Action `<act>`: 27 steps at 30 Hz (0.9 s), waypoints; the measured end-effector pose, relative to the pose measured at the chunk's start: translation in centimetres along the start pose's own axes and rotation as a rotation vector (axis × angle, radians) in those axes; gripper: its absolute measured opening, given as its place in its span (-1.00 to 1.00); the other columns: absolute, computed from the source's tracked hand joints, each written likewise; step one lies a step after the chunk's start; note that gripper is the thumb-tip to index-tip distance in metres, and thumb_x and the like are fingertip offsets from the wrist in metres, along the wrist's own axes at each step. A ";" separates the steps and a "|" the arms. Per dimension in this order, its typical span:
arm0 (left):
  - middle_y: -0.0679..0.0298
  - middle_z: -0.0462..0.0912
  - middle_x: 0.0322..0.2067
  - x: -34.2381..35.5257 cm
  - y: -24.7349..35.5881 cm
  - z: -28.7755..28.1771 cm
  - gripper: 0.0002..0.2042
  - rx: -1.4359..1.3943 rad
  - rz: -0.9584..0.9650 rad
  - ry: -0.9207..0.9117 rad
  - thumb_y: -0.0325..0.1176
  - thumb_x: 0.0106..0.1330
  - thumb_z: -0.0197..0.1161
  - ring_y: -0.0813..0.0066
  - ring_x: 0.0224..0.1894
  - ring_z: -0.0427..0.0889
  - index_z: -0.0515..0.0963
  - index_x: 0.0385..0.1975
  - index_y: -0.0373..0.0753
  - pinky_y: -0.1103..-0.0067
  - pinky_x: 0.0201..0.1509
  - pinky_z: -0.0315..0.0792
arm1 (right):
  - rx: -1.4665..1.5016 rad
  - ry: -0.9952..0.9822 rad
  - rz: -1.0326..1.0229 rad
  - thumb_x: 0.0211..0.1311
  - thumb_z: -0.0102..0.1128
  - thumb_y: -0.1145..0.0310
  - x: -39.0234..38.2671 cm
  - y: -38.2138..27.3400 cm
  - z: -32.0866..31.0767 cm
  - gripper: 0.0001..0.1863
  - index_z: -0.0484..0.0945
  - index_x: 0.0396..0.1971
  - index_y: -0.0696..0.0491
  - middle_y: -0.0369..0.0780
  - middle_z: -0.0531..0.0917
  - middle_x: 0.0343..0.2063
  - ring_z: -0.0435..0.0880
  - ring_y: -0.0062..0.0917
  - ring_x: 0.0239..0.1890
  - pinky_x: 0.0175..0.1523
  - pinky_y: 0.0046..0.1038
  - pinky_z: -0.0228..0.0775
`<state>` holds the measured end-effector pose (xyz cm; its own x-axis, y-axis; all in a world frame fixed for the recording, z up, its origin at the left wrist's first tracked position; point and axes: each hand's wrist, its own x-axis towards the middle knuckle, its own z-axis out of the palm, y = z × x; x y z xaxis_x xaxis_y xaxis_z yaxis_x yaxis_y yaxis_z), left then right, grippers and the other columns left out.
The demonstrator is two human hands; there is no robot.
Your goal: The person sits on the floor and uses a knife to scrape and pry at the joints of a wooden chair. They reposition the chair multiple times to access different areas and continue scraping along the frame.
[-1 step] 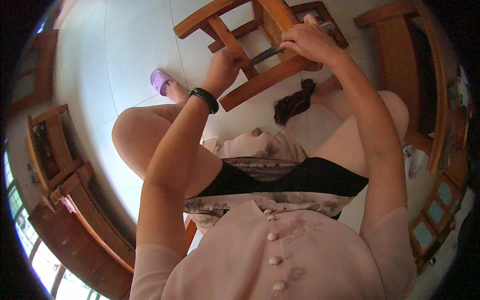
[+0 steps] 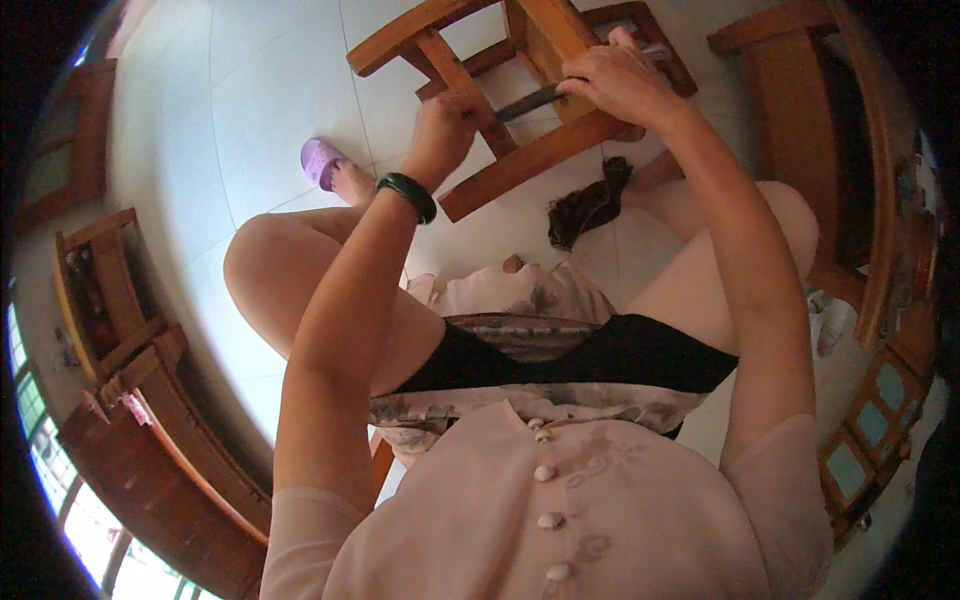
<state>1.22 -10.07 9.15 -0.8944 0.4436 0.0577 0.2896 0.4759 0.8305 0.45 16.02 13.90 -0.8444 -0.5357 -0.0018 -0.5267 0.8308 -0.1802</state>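
At the wooden stool (image 2: 540, 165), the right hand (image 2: 618, 82) grasps a dark strip (image 2: 530, 103); the left hand (image 2: 446, 133) curls by the strip's end, its grip unclear. Work looks under way, how much remains untellable.

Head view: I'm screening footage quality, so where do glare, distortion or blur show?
Head view: the barred window at lower left is blown out; there too, the wooden furniture curves along the rim, and the left hand looks slightly soft.

Stool (image 2: 540, 162) orange-brown; slim bar (image 2: 532, 102) dark, perhaps grey; slipper (image 2: 319, 163) lilac; bracelet (image 2: 414, 192) dark green; skirt (image 2: 535, 292) pink, floral.
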 end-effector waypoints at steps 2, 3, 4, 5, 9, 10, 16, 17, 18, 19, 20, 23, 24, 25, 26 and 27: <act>0.12 0.64 -0.46 0.0 -0.1 -0.1 -0.94 -0.006 -0.023 0.017 -0.53 0.07 0.25 0.24 -0.39 0.63 0.63 -0.45 -0.30 0.47 -0.29 0.48 | 0.014 0.031 0.012 0.18 0.15 0.07 0.1 -0.1 0.3 -0.73 0.57 -0.53 -0.05 -0.23 0.63 -0.53 0.57 -0.37 -0.35 -0.07 -0.30 0.11; 0.12 0.66 -0.43 0.0 -0.2 -0.1 -0.94 0.014 -0.083 -0.022 -0.52 0.10 0.25 0.29 -0.37 0.64 0.62 -0.44 -0.31 0.49 -0.26 0.49 | 0.017 0.032 0.020 0.18 0.16 0.08 0.0 -0.1 0.4 -0.74 0.57 -0.53 -0.05 -0.23 0.62 -0.54 0.57 -0.36 -0.36 -0.07 -0.30 0.11; 0.13 0.67 -0.39 0.0 -0.2 0.0 -0.94 0.027 -0.141 -0.079 -0.51 0.13 0.25 0.33 -0.35 0.65 0.62 -0.42 -0.33 0.50 -0.23 0.49 | 0.014 0.049 -0.004 0.18 0.16 0.08 0.0 -0.1 0.4 -0.74 0.57 -0.53 -0.05 -0.23 0.62 -0.54 0.57 -0.36 -0.36 -0.07 -0.30 0.11; 0.14 0.67 -0.39 0.0 -0.2 0.0 -0.94 0.065 -0.099 -0.068 -0.52 0.13 0.25 0.35 -0.35 0.65 0.61 -0.43 -0.33 0.51 -0.23 0.49 | 0.010 0.040 -0.018 0.17 0.16 0.08 0.0 0.0 0.4 -0.74 0.57 -0.52 -0.05 -0.23 0.62 -0.54 0.57 -0.36 -0.36 -0.06 -0.30 0.11; 0.18 0.68 -0.39 -0.3 -0.3 0.5 -0.96 0.076 -0.126 -0.150 -0.53 0.13 0.25 0.40 -0.34 0.65 0.61 -0.45 -0.35 0.52 -0.23 0.49 | 0.012 -0.047 -0.023 0.17 0.17 0.07 0.1 0.3 0.1 -0.74 0.58 -0.51 -0.05 -0.22 0.63 -0.53 0.57 -0.35 -0.35 -0.05 -0.30 0.10; 0.18 0.68 -0.39 -0.4 -0.3 0.5 -0.96 0.065 -0.166 -0.174 -0.53 0.13 0.25 0.41 -0.33 0.65 0.61 -0.45 -0.35 0.52 -0.23 0.49 | 0.014 -0.079 -0.014 0.17 0.17 0.07 0.1 0.4 0.0 -0.74 0.58 -0.51 -0.05 -0.21 0.63 -0.52 0.57 -0.35 -0.35 -0.05 -0.30 0.11; 0.18 0.68 -0.36 0.1 -0.8 0.1 -0.95 0.083 -0.041 0.028 -0.55 0.13 0.24 0.40 -0.34 0.65 0.62 -0.43 -0.33 0.51 -0.22 0.49 | 0.010 0.046 0.012 0.17 0.15 0.07 0.2 0.0 0.7 -0.73 0.58 -0.52 -0.06 -0.21 0.63 -0.50 0.57 -0.35 -0.34 -0.04 -0.29 0.11; 0.17 0.68 -0.36 0.2 -0.9 0.1 -0.94 0.088 -0.044 0.018 -0.55 0.13 0.24 0.40 -0.33 0.65 0.63 -0.42 -0.32 0.51 -0.22 0.49 | 0.006 0.116 -0.005 0.18 0.15 0.07 0.2 -0.1 1.0 -0.73 0.57 -0.53 -0.06 -0.21 0.63 -0.51 0.57 -0.35 -0.34 -0.05 -0.29 0.12; 0.17 0.68 -0.37 0.2 -0.8 0.0 -0.94 0.093 -0.047 0.007 -0.55 0.13 0.25 0.40 -0.33 0.65 0.63 -0.42 -0.32 0.51 -0.21 0.49 | 0.007 0.131 0.006 0.18 0.14 0.07 0.1 -0.1 1.2 -0.73 0.57 -0.54 -0.06 -0.22 0.63 -0.52 0.57 -0.35 -0.34 -0.05 -0.29 0.12; 0.17 0.68 -0.37 0.2 -0.8 0.0 -0.93 0.103 -0.043 -0.001 -0.54 0.13 0.25 0.39 -0.32 0.65 0.63 -0.41 -0.32 0.50 -0.21 0.49 | -0.001 0.153 -0.025 0.18 0.14 0.07 0.0 0.0 1.3 -0.72 0.56 -0.54 -0.05 -0.22 0.63 -0.52 0.57 -0.35 -0.34 -0.05 -0.29 0.12; 0.16 0.68 -0.38 0.2 -0.7 0.0 -0.93 0.107 -0.066 -0.031 -0.54 0.13 0.25 0.39 -0.32 0.65 0.63 -0.41 -0.32 0.50 -0.21 0.49 | -0.007 0.123 -0.028 0.19 0.14 0.07 0.0 0.1 1.2 -0.72 0.56 -0.55 -0.05 -0.22 0.62 -0.53 0.57 -0.35 -0.34 -0.04 -0.29 0.12; 0.16 0.68 -0.40 -0.2 -0.3 0.2 -0.92 0.122 -0.077 -0.091 -0.55 0.13 0.24 0.38 -0.34 0.65 0.64 -0.41 -0.31 0.50 -0.22 0.49 | -0.002 0.057 -0.038 0.18 0.14 0.06 -0.2 0.4 0.9 -0.71 0.55 -0.56 -0.05 -0.23 0.61 -0.54 0.58 -0.36 -0.34 -0.04 -0.29 0.12; 0.16 0.68 -0.41 -0.3 -0.2 0.2 -0.92 0.124 -0.046 -0.085 -0.55 0.13 0.23 0.38 -0.35 0.64 0.64 -0.41 -0.31 0.50 -0.22 0.49 | 0.006 0.039 -0.049 0.18 0.14 0.06 -0.1 0.4 0.7 -0.71 0.55 -0.57 -0.05 -0.23 0.61 -0.55 0.58 -0.37 -0.34 -0.04 -0.29 0.12; 0.16 0.68 -0.42 -0.3 0.0 0.2 -0.92 0.141 -0.027 -0.073 -0.56 0.13 0.23 0.38 -0.37 0.64 0.64 -0.42 -0.31 0.49 -0.23 0.49 | 0.007 0.027 -0.040 0.18 0.14 0.06 -0.2 0.4 0.5 -0.71 0.55 -0.57 -0.05 -0.23 0.61 -0.55 0.58 -0.37 -0.34 -0.04 -0.28 0.12; 0.16 0.68 -0.42 -0.4 0.0 0.3 -0.93 0.087 -0.052 -0.107 -0.56 0.13 0.22 0.38 -0.37 0.64 0.63 -0.42 -0.31 0.49 -0.23 0.49 | 0.012 0.011 -0.041 0.18 0.14 0.06 -0.2 0.5 0.3 -0.72 0.55 -0.57 -0.06 -0.24 0.61 -0.55 0.58 -0.37 -0.34 -0.04 -0.28 0.12; 0.16 0.68 -0.42 -0.5 0.1 0.3 -0.93 0.048 -0.096 -0.136 -0.57 0.13 0.22 0.39 -0.38 0.63 0.63 -0.43 -0.31 0.50 -0.23 0.49 | 0.019 -0.006 -0.043 0.18 0.14 0.06 -0.2 0.4 0.2 -0.72 0.56 -0.57 -0.06 -0.24 0.62 -0.55 0.58 -0.37 -0.34 -0.04 -0.27 0.12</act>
<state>1.82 -10.00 9.00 -0.8650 0.4921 -0.0987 0.2245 0.5553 0.8008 0.42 16.46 13.64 -0.8202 -0.5720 0.0004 -0.5607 0.8039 -0.1986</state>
